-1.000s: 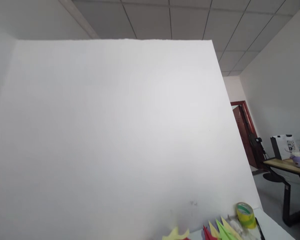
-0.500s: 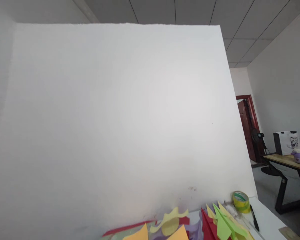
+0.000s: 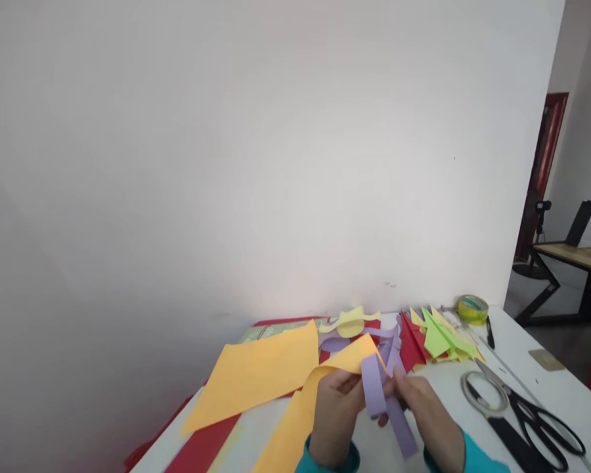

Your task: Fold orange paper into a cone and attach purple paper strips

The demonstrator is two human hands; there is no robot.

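Observation:
My left hand (image 3: 335, 410) and my right hand (image 3: 426, 410) are close together low in the view, above a white table (image 3: 526, 358). Both pinch a lilac paper strip (image 3: 387, 407) that loops between them, one end hanging down toward me. The left hand also lies against a folded orange sheet (image 3: 295, 420), though whether it grips it is unclear. Teal sleeves show at both wrists. A larger orange sheet (image 3: 256, 371) lies flat to the left on red paper (image 3: 201, 450).
Black scissors (image 3: 536, 414) and a clear tape roll (image 3: 482, 394) lie to the right. Farther back are folded red, green and yellow paper shapes (image 3: 436, 338), a yellow-green tape roll (image 3: 473, 309) and a black pen (image 3: 490, 332). A white wall rises behind the table. A wooden desk (image 3: 576, 256) stands at right.
The view has tilted down from the wall and ceiling to the table. My hands, the lilac strip, the orange sheets and the scissors have come into view.

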